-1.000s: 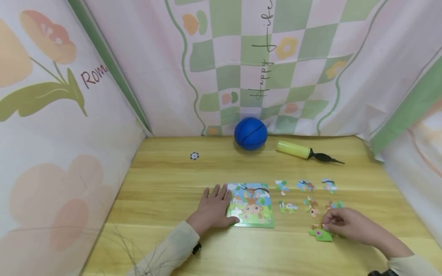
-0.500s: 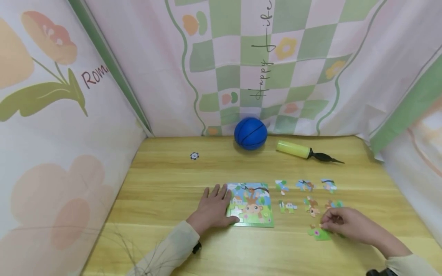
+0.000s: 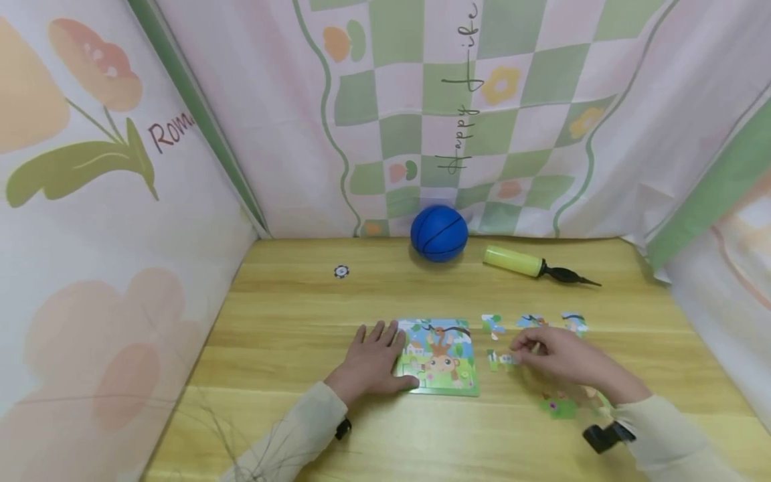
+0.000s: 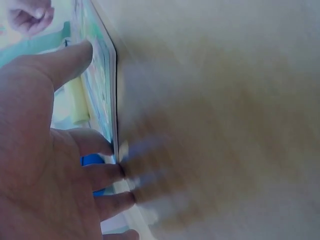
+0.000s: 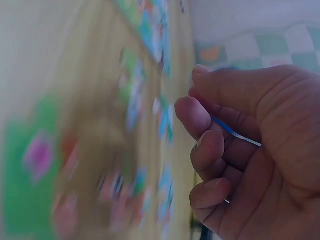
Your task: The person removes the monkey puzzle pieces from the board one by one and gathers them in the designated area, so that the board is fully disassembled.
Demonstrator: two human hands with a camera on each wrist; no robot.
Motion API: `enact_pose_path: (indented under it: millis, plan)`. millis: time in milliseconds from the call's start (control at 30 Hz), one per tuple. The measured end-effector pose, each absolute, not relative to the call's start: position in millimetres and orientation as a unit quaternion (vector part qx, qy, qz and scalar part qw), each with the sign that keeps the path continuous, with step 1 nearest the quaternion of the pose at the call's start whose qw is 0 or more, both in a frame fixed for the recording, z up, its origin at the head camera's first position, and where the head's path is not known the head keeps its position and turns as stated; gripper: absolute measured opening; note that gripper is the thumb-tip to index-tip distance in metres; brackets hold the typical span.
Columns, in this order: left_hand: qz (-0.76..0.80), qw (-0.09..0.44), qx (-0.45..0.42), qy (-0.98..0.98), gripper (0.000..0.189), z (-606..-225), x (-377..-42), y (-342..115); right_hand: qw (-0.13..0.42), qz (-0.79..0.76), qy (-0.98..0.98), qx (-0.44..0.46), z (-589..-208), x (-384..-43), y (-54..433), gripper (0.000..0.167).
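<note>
In the head view my left hand [image 3: 372, 363] lies with spread fingers along the left edge of a square picture puzzle [image 3: 442, 361] showing a giraffe-like animal. Its thumb overlaps the lower left corner; the left wrist view shows the fingers at the puzzle's edge [image 4: 111, 80]. My right hand [image 3: 551, 355] hovers over the loose puzzle pieces, fingers loosely curled. Its fingertips are near a piece with a white house [image 3: 500, 360]. Nothing shows between thumb and fingers in the right wrist view. A green piece with a pink flower [image 3: 559, 407] lies below the right forearm. The hand hides other pieces.
Loose pieces [image 3: 492, 325] lie in rows right of the puzzle. A blue ball [image 3: 439, 233] and a yellow hand pump [image 3: 512, 261] with a black nozzle stand at the back. A small gear-shaped disc [image 3: 341, 272] lies back left. Printed curtains [image 3: 446, 134] surround the wooden table.
My right hand has left the flower piece near the front and moved up and left over the other pieces. The left hand stays by the puzzle. The head view has shifted slightly.
</note>
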State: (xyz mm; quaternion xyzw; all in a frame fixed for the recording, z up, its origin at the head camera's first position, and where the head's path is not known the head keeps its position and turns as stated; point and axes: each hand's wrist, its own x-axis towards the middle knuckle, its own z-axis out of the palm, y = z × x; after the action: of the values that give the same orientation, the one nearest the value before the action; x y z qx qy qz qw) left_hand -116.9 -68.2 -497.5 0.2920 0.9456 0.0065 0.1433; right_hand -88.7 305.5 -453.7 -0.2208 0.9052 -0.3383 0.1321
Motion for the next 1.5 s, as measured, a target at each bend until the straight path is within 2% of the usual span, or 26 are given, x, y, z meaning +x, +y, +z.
enact_pose_path:
  millis: [300,633,833,1133,1333,1500]
  plan:
    - [0.023,0.163,0.316,0.934,0.111,-497.0,-119.6,-76.4,0.157,-0.337,0.889,-0.268,-456.2,-123.1,225.1,0.019]
    - [0.018,0.155,0.319,0.935,0.11,-499.1,-121.1,-76.5,0.163,-0.291,0.879,-0.339,-486.3,-127.3,166.9,0.027]
    - [0.018,0.152,0.316,0.936,0.109,-499.0,-121.5,-78.3,0.141,-0.285,0.878,-0.359,-486.6,-126.1,153.8,0.026]
    - [0.019,0.147,0.311,0.939,0.112,-501.5,-123.6,-80.6,0.128,-0.323,0.877,-0.332,-492.8,-128.1,146.6,0.01]
    - [0.02,0.144,0.308,0.94,0.112,-501.7,-124.5,-80.0,0.135,-0.335,0.878,-0.313,-495.0,-128.4,146.4,0.01]
    - [0.02,0.15,0.31,0.938,0.113,-501.3,-123.7,-79.1,0.161,-0.38,0.861,-0.297,-491.8,-124.9,153.3,0.011]
